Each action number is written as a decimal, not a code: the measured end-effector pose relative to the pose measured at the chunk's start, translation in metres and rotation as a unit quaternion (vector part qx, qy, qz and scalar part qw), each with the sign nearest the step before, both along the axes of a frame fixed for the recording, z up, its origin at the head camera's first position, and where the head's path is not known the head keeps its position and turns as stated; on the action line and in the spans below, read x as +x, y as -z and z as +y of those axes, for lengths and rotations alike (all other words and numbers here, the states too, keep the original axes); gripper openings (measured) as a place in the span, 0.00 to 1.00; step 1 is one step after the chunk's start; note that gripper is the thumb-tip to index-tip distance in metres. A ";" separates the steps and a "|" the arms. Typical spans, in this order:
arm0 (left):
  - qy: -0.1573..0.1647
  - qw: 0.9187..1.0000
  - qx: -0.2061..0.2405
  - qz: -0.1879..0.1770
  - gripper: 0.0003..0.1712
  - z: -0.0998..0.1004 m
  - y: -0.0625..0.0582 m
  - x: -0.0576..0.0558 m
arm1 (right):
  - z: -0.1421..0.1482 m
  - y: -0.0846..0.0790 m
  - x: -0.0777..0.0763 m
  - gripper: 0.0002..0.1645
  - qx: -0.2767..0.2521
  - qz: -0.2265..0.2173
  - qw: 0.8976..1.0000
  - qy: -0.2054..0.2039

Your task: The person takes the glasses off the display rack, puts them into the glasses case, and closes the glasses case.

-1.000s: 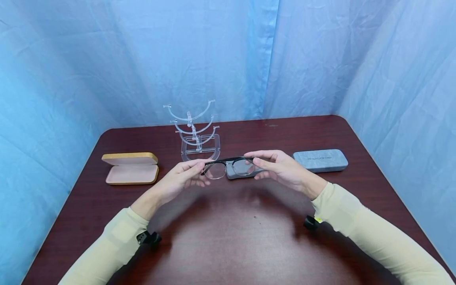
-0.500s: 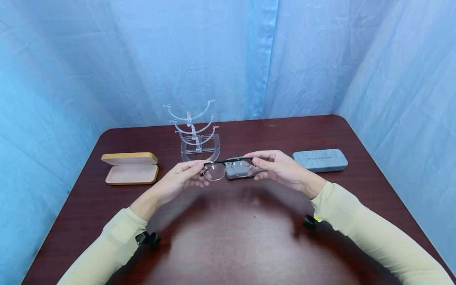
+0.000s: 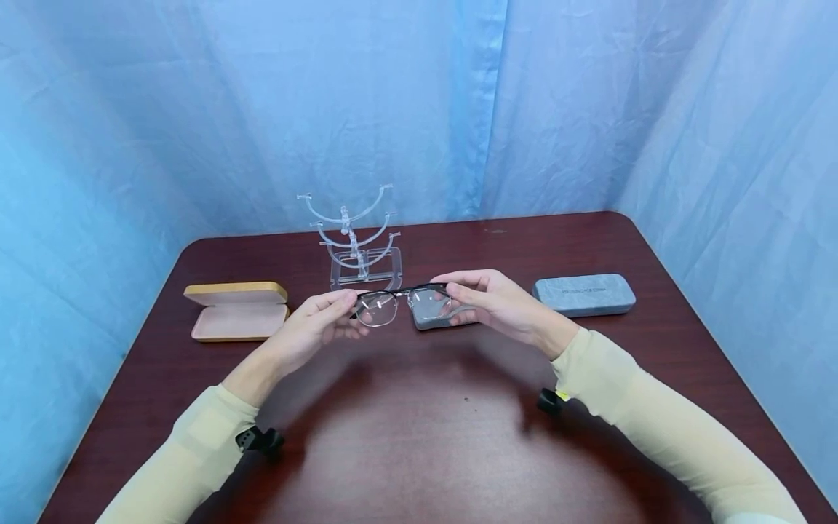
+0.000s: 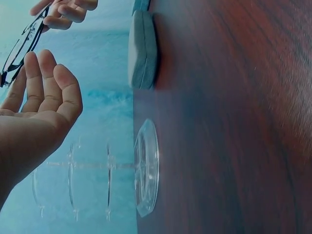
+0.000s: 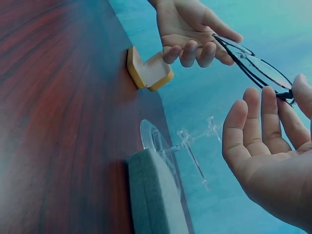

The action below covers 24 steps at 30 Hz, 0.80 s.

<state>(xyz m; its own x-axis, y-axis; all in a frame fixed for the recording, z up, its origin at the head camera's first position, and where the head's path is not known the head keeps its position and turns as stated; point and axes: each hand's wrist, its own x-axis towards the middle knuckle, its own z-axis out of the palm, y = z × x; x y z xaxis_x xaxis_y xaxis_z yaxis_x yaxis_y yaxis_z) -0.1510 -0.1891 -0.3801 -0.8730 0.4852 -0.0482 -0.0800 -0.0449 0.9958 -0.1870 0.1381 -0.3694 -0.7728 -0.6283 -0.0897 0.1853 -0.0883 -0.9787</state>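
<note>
A pair of eyeglasses (image 3: 378,308) with a black upper rim and thin metal lower rims is held up above the table, lenses facing me. My left hand (image 3: 313,324) pinches one end of the frame between thumb and forefinger; the right hand (image 3: 500,306) pinches the other end the same way. In the right wrist view, the dark temples (image 5: 243,67) lie folded along the front. The other fingers of both hands are loosely bent below the frame. Beyond the right-hand lens, a grey glasses case (image 3: 428,322) on the table is partly hidden by glasses and hand.
Behind the left hand stands a clear three-tier eyeglass display stand (image 3: 356,256) with no glasses on it. At the left lies a yellow glasses case (image 3: 238,322), lid up. A closed grey-blue case (image 3: 583,295) lies at the right. Blue curtains (image 3: 406,109) surround the table's back and sides.
Both hands have shifted a little to the left with the eyeglasses, mostly in the last half second. The grip is unchanged; the cases and the stand stay put.
</note>
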 end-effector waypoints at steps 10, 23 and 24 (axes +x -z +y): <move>-0.021 0.999 0.014 0.019 0.19 -0.031 -0.005 -0.004 | -0.032 -0.004 -0.014 0.27 0.026 -0.006 0.999 0.018; -0.035 0.999 -0.012 0.002 0.20 -0.093 -0.032 0.018 | -0.096 -0.010 -0.018 0.23 0.014 0.015 0.998 -0.054; -0.041 0.999 -0.010 -0.002 0.20 -0.097 -0.032 0.019 | -0.102 -0.009 -0.018 0.24 0.013 0.016 0.998 -0.060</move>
<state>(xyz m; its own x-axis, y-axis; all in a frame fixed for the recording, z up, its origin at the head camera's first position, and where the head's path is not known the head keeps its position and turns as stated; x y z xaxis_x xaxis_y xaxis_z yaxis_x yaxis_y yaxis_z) -0.1316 -0.2866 -0.3478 -0.9100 0.4101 -0.0607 -0.0806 -0.0315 0.9962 -0.2050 0.0357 -0.3600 -0.6946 -0.7145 -0.0837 0.1611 -0.0410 -0.9861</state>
